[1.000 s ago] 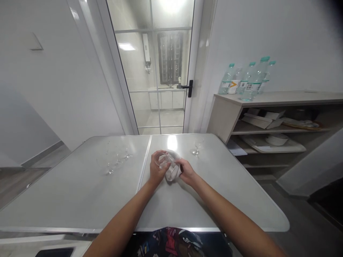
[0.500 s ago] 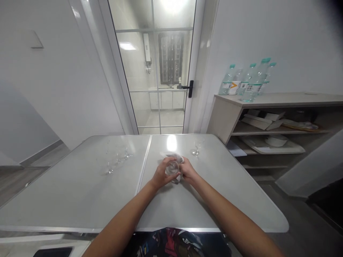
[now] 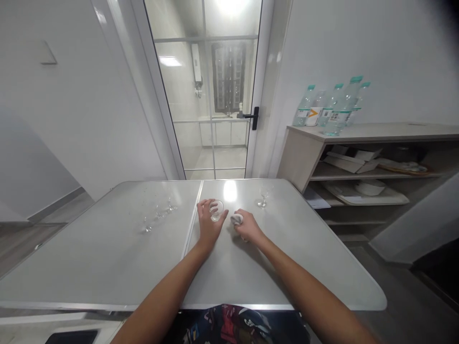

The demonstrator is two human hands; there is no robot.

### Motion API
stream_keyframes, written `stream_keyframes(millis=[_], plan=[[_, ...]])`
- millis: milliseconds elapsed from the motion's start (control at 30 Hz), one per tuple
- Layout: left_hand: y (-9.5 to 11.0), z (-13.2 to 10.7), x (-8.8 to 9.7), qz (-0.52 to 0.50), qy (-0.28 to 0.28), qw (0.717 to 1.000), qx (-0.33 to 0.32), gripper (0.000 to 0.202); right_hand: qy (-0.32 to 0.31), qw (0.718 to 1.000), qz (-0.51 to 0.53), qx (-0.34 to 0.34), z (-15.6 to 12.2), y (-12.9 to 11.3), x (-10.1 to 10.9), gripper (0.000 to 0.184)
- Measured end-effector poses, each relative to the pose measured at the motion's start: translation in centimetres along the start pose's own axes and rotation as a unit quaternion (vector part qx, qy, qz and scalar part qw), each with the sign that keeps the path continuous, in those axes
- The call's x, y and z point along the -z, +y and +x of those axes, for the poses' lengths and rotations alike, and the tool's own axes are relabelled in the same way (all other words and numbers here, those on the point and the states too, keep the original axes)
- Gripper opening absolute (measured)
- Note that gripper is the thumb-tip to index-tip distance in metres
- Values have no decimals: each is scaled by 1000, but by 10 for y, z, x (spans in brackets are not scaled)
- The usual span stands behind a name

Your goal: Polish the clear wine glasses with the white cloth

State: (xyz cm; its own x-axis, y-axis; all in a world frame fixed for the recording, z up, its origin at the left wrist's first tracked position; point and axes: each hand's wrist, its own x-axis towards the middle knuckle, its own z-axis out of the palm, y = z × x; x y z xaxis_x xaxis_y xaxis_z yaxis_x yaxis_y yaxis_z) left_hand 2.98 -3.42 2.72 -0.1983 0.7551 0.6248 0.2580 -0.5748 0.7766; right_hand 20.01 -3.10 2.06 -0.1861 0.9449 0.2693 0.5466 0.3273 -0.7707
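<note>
My left hand (image 3: 208, 220) is curled around a clear drinking glass (image 3: 216, 204), fingers along its far left side and thumb at its right; whether it has a stem is hidden. A short gap to the right, my right hand (image 3: 248, 225) is closed on a bunched white-grey cloth (image 3: 236, 219), low over the table. Beyond that hand a clear stemmed glass (image 3: 263, 199) stands on the tabletop (image 3: 283, 258). Several more clear stemmed glasses (image 3: 158, 213) stand in a slanting row on the left half, their outlines faint.
A metal seam (image 3: 191, 222) divides the tabletop. Right of the table stands an open shelf unit (image 3: 304, 148) with several plastic bottles (image 3: 336, 117) on top and a tray with a bowl (image 3: 369, 188) inside. Behind the table is a glass door (image 3: 229, 143) with a black handle.
My hands have moved apart. The left carried the glass left and away from the cloth, while the right kept the cloth, now bunched smaller.
</note>
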Motion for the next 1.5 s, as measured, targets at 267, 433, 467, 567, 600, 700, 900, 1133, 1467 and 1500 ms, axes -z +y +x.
stream_keyframes(millis=[267, 433, 467, 567, 600, 700, 900, 1133, 1467, 1500], plan=[[-8, 0, -3, -29, -27, 996, 77, 47, -209, 930, -274, 130, -16, -23, -6, 73], [-15, 0, -6, -40, -50, 993, 97, 49, -194, 932, -278, 130, -16, -21, -13, 73], [-17, 0, -6, -45, -50, 993, 99, 53, -194, 932, -279, 131, -16, -20, -15, 73], [-22, -2, -9, -53, -61, 992, 97, 66, -192, 931, -292, 107, -14, -19, -17, 66], [-23, -2, -10, -49, -67, 992, 92, 70, -190, 931, -297, 91, -13, -18, -17, 63], [-25, -2, -9, -17, -72, 995, 69, 74, -174, 935, -306, 50, -9, -13, -14, 60], [-22, 1, -2, 33, -43, 997, 50, 56, -112, 925, -349, -98, 0, -2, 3, 54], [-20, -2, -4, 47, -62, 995, 60, 43, -91, 889, -373, -248, 0, 6, 20, 41], [-20, -2, -5, 61, -76, 992, 84, 35, -104, 874, -369, -298, 2, 7, 44, 37], [-20, -2, -6, 65, -78, 991, 86, 35, -101, 874, -371, -296, 1, 5, 44, 36]])
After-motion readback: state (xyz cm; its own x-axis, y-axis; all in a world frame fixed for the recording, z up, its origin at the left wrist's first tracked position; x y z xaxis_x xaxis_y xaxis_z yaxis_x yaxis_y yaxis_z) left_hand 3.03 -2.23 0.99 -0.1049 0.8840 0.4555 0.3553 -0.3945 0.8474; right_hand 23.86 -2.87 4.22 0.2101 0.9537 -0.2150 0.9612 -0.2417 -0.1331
